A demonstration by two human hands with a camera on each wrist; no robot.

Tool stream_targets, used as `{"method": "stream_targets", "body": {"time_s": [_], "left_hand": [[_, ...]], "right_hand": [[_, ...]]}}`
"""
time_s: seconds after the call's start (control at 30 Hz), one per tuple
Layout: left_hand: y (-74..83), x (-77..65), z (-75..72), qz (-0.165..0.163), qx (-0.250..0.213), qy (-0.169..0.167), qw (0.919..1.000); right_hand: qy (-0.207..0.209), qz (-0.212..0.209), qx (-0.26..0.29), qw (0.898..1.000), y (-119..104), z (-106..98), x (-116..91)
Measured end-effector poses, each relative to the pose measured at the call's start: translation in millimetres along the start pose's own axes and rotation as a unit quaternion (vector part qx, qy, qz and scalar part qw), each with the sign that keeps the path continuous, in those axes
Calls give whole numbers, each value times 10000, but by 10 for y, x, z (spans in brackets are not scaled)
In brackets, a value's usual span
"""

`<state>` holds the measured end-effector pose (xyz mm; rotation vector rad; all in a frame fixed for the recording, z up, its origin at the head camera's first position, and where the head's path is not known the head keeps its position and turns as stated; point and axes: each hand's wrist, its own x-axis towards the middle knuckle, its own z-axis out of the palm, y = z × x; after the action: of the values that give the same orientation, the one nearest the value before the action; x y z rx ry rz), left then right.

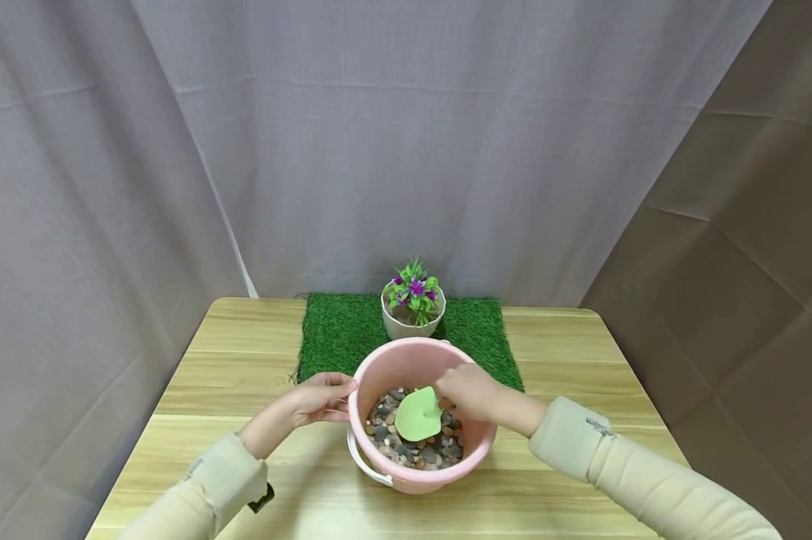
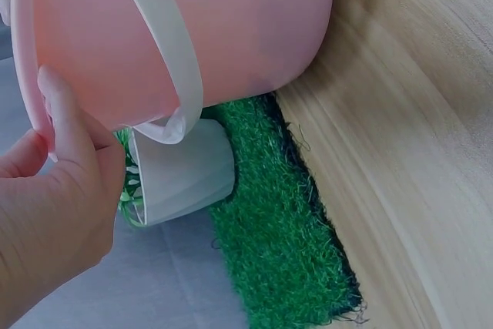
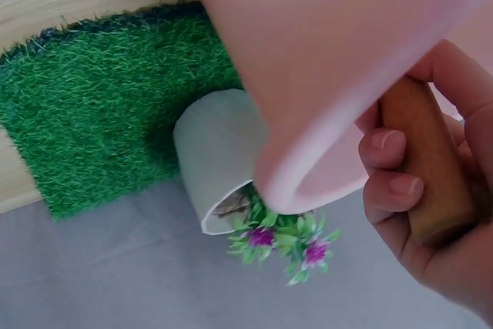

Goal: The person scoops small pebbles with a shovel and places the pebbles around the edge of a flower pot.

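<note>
A pink bucket [image 1: 469, 450] stands on the table with pebbles [image 1: 429, 454] covering its bottom. My left hand [image 1: 321, 397] pinches the bucket's rim on the left side; in the left wrist view its thumb and fingers sit on either side of the rim. Inside the bucket, my right hand [image 1: 469, 390] holds a small green shovel [image 1: 417, 416], its blade over the pebbles. The right wrist view shows the fingers curled round the shovel's wooden handle [image 3: 427, 163], while the bucket wall hides the blade there.
Behind the bucket, a white pot [image 1: 406, 328] with a purple-flowered plant [image 1: 414, 291] stands on a green grass mat [image 1: 341, 330]. The bucket's white handle [image 1: 365, 459] hangs down at its front left. Grey curtains [image 1: 412, 150] close off the table's back.
</note>
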<state>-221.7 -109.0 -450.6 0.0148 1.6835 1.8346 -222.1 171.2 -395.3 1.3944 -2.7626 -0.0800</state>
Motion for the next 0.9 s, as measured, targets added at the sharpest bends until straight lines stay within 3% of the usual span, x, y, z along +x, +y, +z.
{"method": "stream_targets", "body": {"time_s": [0.27,0.57,0.77,0.9], "left_hand": [[-1,1,42,-29,80,100,9999],[13,-14,36,-61,34,116,9999],[51,-14,33,-18,57,239,9997],[7,-30,49,-30,61,269,9996]], "right_hand": [[11,-98,-586,9982,-102,102,35],[-107,-243,353,9990,-153,376,34],[-236,1,607,9979,-91,403,66],[-334,-49,717,9969,-94,415,47]]}}
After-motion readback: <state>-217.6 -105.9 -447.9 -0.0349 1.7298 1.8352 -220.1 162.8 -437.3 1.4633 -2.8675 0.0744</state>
